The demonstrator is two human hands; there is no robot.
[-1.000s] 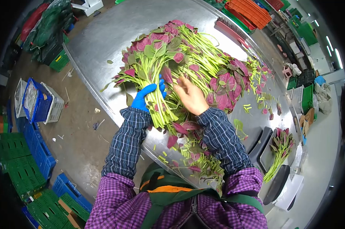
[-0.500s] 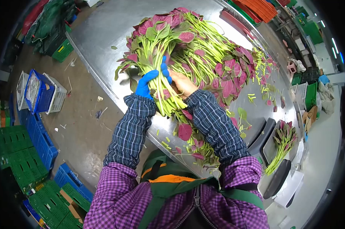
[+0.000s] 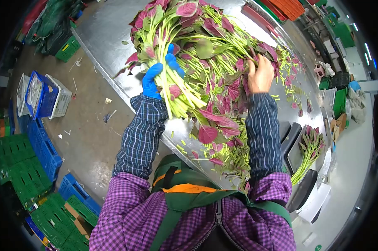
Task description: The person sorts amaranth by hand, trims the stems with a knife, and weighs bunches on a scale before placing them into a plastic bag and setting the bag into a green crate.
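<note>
One bunch of leafy stems [image 3: 165, 54]: in my left hand [image 3: 152, 81], passing between thumb and fingers; its leaves fan out beyond the grip, its pale stem ends stick out back toward me.
Left fingers: gloved in blue, clamped round the stems, thumb on the left side, fingertips on the right.
Right hand [image 3: 261, 77]: bare, at the right side of the pile [image 3: 222, 54], thumb and fingers curled close to some stems; I cannot tell whether they pinch one.
Pile: red and green leaves with long stems, on the metal table [image 3: 101, 35], between my hands and ahead of them.
Cut bits [image 3: 226, 157]: scattered beside my right sleeve [image 3: 263, 134].
</note>
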